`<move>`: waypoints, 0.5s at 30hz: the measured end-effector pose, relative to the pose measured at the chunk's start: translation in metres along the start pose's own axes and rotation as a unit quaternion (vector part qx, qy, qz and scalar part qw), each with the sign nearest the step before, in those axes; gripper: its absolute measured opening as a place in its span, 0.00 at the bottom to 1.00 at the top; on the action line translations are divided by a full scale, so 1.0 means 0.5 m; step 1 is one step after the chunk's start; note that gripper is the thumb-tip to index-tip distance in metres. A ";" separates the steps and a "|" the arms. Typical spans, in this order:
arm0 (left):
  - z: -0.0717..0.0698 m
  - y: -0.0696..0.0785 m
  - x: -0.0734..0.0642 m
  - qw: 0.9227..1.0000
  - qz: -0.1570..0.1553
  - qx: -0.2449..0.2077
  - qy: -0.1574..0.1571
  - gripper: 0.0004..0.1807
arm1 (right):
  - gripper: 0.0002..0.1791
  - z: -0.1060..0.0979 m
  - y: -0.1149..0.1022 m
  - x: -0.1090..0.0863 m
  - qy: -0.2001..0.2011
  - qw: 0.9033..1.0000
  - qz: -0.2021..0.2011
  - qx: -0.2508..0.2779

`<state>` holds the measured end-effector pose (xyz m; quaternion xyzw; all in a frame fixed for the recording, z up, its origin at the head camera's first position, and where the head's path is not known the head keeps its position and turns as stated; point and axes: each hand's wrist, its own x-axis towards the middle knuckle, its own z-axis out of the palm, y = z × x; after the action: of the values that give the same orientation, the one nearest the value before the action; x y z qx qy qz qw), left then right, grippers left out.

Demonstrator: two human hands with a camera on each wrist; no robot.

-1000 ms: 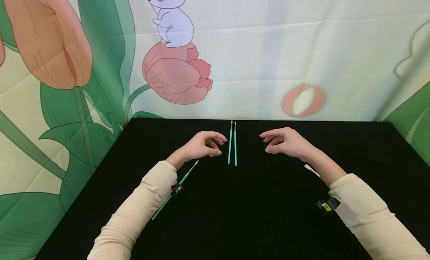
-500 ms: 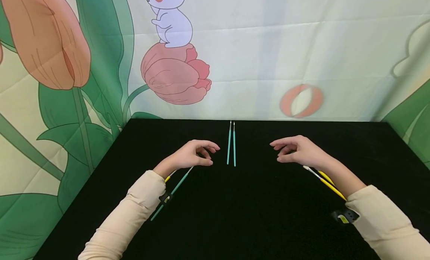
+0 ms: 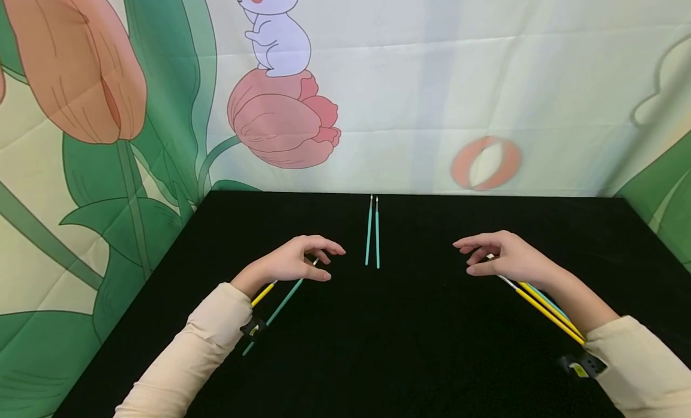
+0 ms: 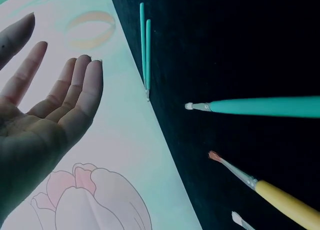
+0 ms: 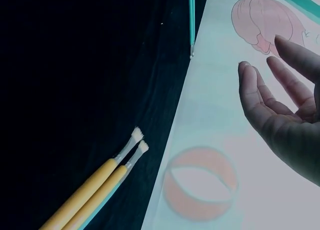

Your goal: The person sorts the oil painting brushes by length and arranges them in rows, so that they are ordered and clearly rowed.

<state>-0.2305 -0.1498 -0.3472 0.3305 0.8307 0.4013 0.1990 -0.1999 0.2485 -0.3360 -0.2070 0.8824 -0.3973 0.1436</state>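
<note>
My left hand (image 3: 297, 259) hovers on the left with loosely bent, empty fingers. Below it lie a green-handled paintbrush (image 3: 285, 303) and a yellow-handled paintbrush (image 3: 263, 295), partly covered by the hand and forearm. The left wrist view also shows the pale tip of another brush (image 4: 240, 219). My right hand (image 3: 504, 259) hovers on the right, also empty and relaxed. Under it are two yellow-handled paintbrushes (image 5: 92, 192) side by side, with a teal handle (image 5: 102, 207) along them. Between the hands, two slim teal paintbrushes (image 3: 378, 241) lie almost parallel, bristles toward the back.
A black tabletop (image 3: 410, 346) spans the work area. Right behind its far edge hangs a pale cloth backdrop (image 3: 388, 106) printed with tulips and a white animal.
Both hands have drawn apart and toward the person, the left going left and the right going right. More of the yellow brushes now shows. The middle brushes stay put.
</note>
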 end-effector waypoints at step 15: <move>-0.004 -0.017 -0.048 0.999 -0.015 -0.035 -0.010 0.27 | 0.26 -0.006 0.038 -0.045 -0.002 0.999 0.028 0.036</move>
<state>-0.2183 -0.1718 -0.3510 0.3150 0.8190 0.4238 0.2244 -0.1862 0.2728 -0.3467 -0.1779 0.8726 -0.4245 0.1636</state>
